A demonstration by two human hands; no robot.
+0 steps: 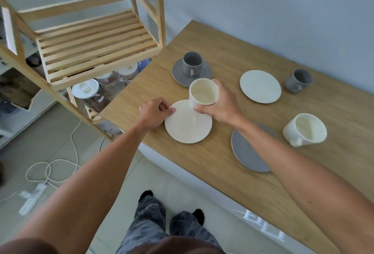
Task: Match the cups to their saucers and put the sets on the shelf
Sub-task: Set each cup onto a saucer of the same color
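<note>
My right hand [222, 103] grips a cream cup [203, 91] and holds it just above the far edge of a cream saucer [186, 130]. My left hand [154, 113] pinches that saucer's left rim on the wooden table [222, 164]. Behind them a grey cup [192, 63] stands on a grey saucer [178, 71]. Further right lie a second cream saucer [260, 86], a lone grey cup [299, 80], another cream cup [305, 131] and a bare grey saucer [249, 154] partly under my right forearm.
A wooden slatted shelf unit [97, 45] stands left of the table, its slat level bare. Lidded jars [89, 95] sit lower in it. A white power strip [33, 198] with cables lies on the floor. A wall runs behind the table.
</note>
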